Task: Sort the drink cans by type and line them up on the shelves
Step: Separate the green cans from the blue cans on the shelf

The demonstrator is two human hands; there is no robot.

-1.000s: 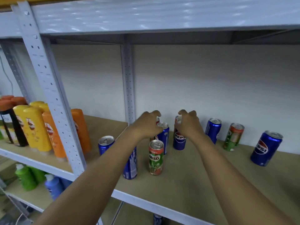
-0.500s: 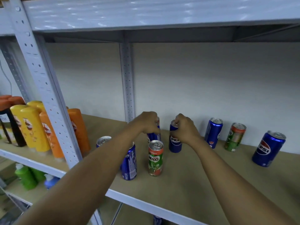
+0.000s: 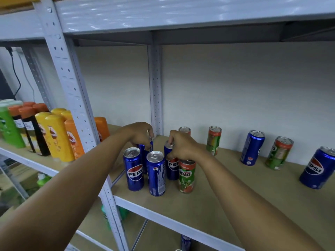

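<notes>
Holding two blue cans at once, each one from above by its top rim. Curling the left hand [image 3: 139,134] over the back blue can [image 3: 145,153], just behind the two front blue cans [image 3: 134,169] [image 3: 156,173] near the left post. Pinching with the right hand [image 3: 181,147] the top of another blue can [image 3: 172,169], just to the right of that group.

Standing upright, all four, with the long axis vertical, on the brown shelf board [image 3: 226,187]; whether lifted a little or resting there, not possible to tell.

Probably gathering the blue cans into one block at the left end of the shelf. Turning on one thing for the next move: the green chocolate drink can [image 3: 186,176] standing just beside the right-hand can, at its front right side and under the right wrist. Lying nearer to the right hand, so probably needing to go away to the right by that hand.

Waiting further right, along the back wall and well apart: two green cans [image 3: 213,140] [image 3: 279,153] and two blue cans [image 3: 252,147] [image 3: 319,167], all on the right hand's side.
</notes>
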